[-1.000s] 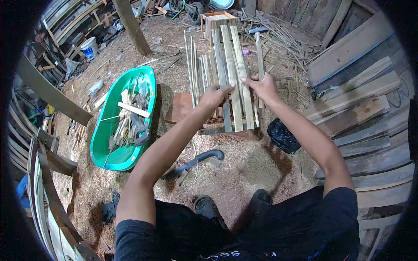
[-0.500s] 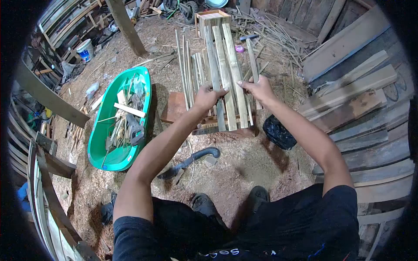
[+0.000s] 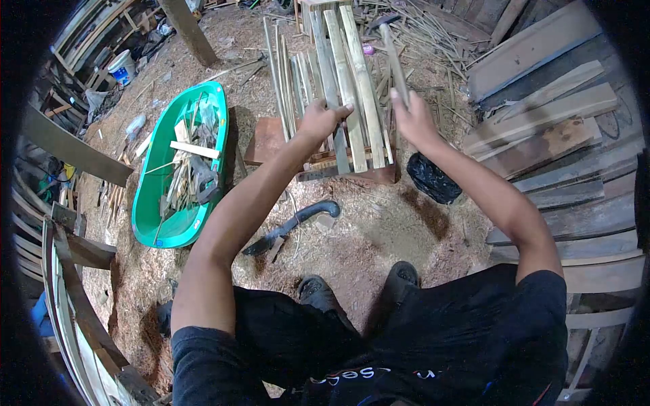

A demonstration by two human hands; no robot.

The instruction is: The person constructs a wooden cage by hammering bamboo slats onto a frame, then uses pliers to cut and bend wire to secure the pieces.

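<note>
Several pale wooden slats [image 3: 366,88] lie side by side over a low wooden support [image 3: 352,172], running away from me. My left hand [image 3: 322,124] is closed at the left side of this row, its thumb across a greyish slat [image 3: 326,64]; its other fingers are hidden. Just right of the row, my right hand [image 3: 416,123] is closed round the lower handle of a hammer [image 3: 394,61]. The hammer's dark head points away from me. Thinner wooden strips [image 3: 279,81] rest left of the slats.
A green plastic tub [image 3: 143,210] with wood scraps and a handsaw [image 3: 203,183] stands left. A dark curved tool [image 3: 294,224] lies on the shavings before my feet. A black plastic bag [image 3: 432,179] sits right of the support. Planks [image 3: 542,122] line the right side.
My right hand has left the slat's edge and moved right onto the hammer handle. My left hand stays at the slats. The whole view has shifted slightly.
</note>
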